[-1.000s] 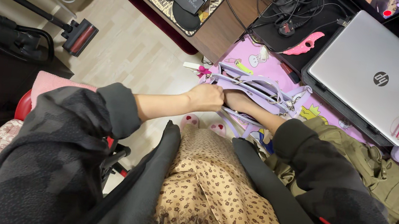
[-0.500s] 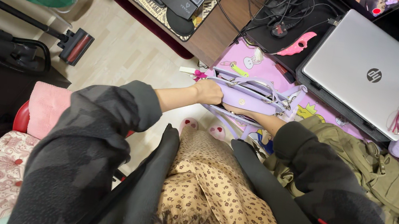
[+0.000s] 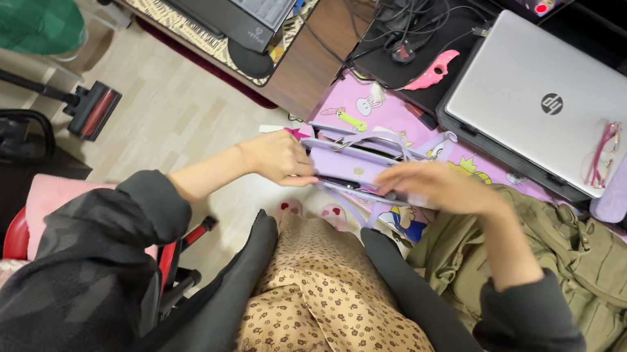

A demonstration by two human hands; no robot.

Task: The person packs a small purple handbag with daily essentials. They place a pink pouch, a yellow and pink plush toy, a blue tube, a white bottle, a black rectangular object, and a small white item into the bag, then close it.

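**Both hands on a lilac handbag**

While the person sits over a pink cartoon-print mat (image 3: 389,113), the left hand (image 3: 276,157) grips the left end of a lilac handbag (image 3: 357,162), fingers curled round its edge. Blurred, the right hand (image 3: 434,187) lies across the bag's right side, fingers spread rather than clenched. An olive backpack (image 3: 580,274) lies just beside it, below a closed silver laptop (image 3: 548,99).

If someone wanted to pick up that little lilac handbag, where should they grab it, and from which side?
Probably by the looped carry handles arching over the top of the lilac handbag, coming down from above. They stand free of the body, so fingers could hook under them. The left hand already grips the bag's left end and the right hand lies across its near side, so those sides are taken.
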